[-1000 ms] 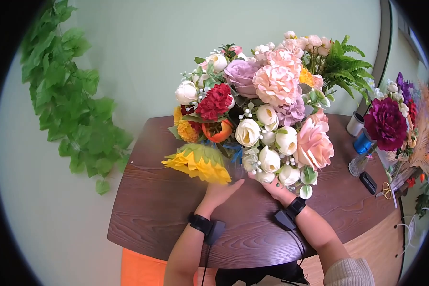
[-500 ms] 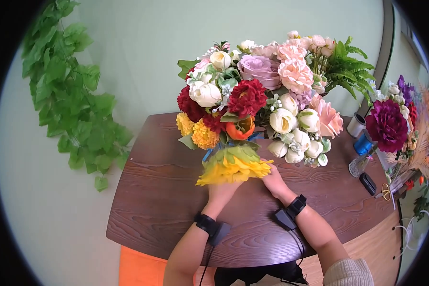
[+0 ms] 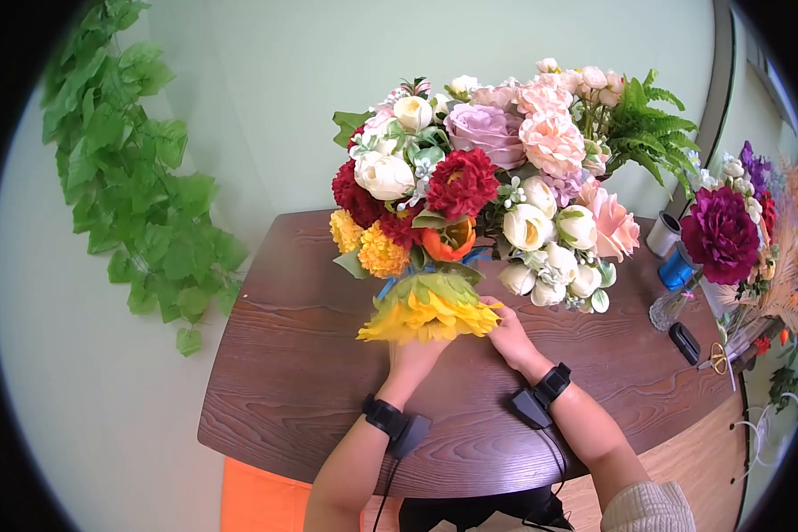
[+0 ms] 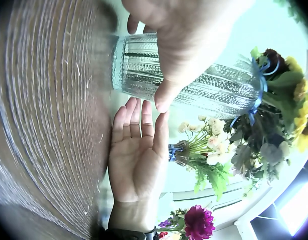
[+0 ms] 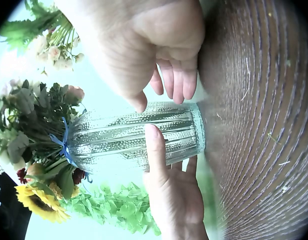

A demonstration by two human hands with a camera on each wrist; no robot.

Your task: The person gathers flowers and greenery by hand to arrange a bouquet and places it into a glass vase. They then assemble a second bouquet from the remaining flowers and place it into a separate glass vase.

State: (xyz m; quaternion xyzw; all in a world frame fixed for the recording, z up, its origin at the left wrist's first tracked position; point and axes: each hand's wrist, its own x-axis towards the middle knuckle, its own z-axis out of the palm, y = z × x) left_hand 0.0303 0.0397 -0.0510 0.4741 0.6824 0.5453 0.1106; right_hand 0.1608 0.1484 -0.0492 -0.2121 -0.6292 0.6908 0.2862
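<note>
A ribbed clear glass vase (image 4: 214, 87) stands upright on the table, a blue ribbon (image 5: 65, 142) tied at its neck. My left hand (image 3: 412, 363) grips its side, thumb in front and fingers behind, as the right wrist view shows (image 5: 176, 200). On the other side my right hand (image 3: 512, 343) has its fingers extended beside the glass (image 4: 136, 162); whether they touch it I cannot tell. A sunflower (image 3: 430, 312) droops toward me and hides the vase in the head view. Red flowers (image 3: 463, 183), white flowers (image 3: 528, 225) and a mauve rose (image 3: 485, 135) fill the bouquet.
Behind at right stands a pink bunch with a fern (image 3: 652, 124). Along the table's right side are ribbon spools (image 3: 676, 268), a small glass vase (image 3: 665, 310), a black object (image 3: 684, 342) and scissors (image 3: 718, 358). Ivy (image 3: 151, 186) hangs on the left wall.
The bouquet has turned: the sunflower has swung right, toward my right hand, and the red and white flowers have shifted right. In the last half second it has barely moved.
</note>
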